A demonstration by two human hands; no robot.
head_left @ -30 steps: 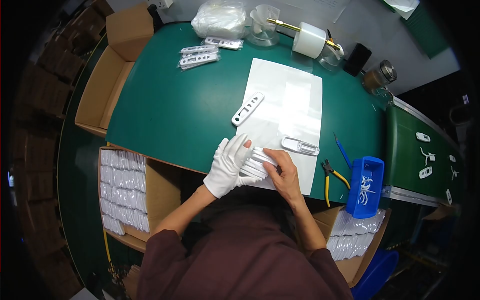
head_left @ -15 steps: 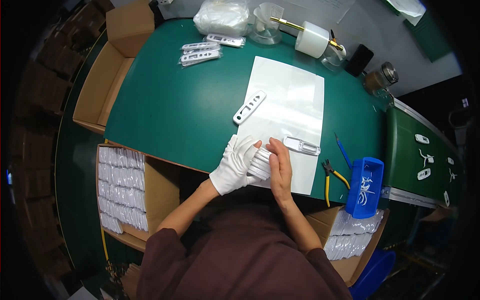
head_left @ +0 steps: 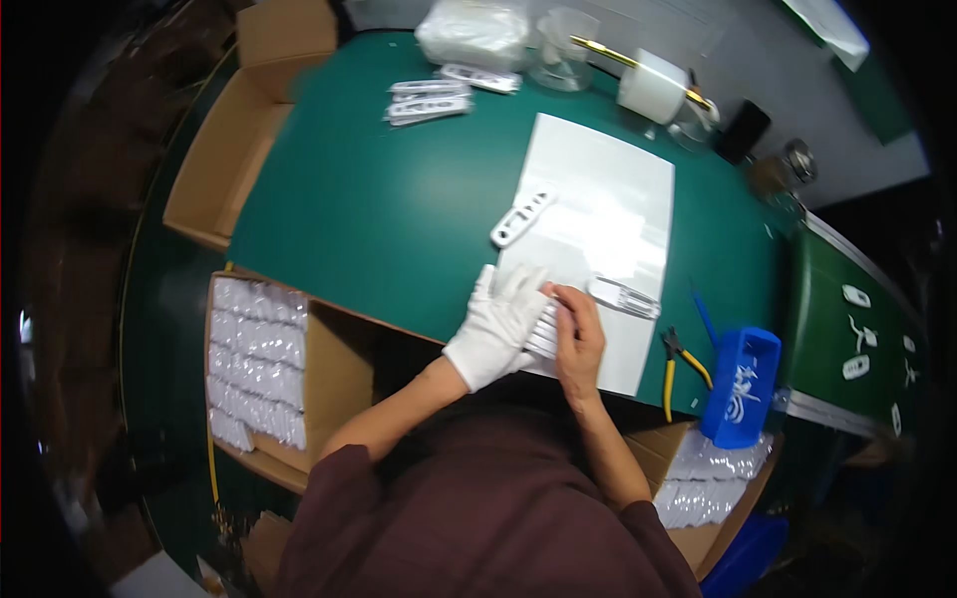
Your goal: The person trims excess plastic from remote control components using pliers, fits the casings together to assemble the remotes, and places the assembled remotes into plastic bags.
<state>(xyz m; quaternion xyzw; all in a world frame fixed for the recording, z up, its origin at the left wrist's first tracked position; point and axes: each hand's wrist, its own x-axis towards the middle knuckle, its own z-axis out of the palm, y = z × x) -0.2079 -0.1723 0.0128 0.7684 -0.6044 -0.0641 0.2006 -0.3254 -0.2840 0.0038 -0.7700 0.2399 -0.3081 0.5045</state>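
Observation:
My left hand (head_left: 498,324), in a white glove, grips a stack of white plastic pieces (head_left: 542,331) at the near edge of the white sheet (head_left: 598,169). Bare, my right hand (head_left: 581,344) closes on the right side of the same stack. Both hands cover much of it. Just beyond them lies a white casing with cut-outs (head_left: 522,219), tilted across the sheet's left edge. Another white casing (head_left: 624,297) rests to the right of my right hand.
Pliers (head_left: 684,369) and a blue tray (head_left: 743,389) lie at the right, by a green conveyor (head_left: 827,309). Boxes of wrapped pieces (head_left: 257,349) flank me. Bagged casings (head_left: 429,103), a plastic bag (head_left: 473,35) and a film roll (head_left: 653,88) stand at the back.
The whole view has shifted, so the table's things appear farther right. My right hand's fingers, raised and straighter half a second ago, are now bent against the stack.

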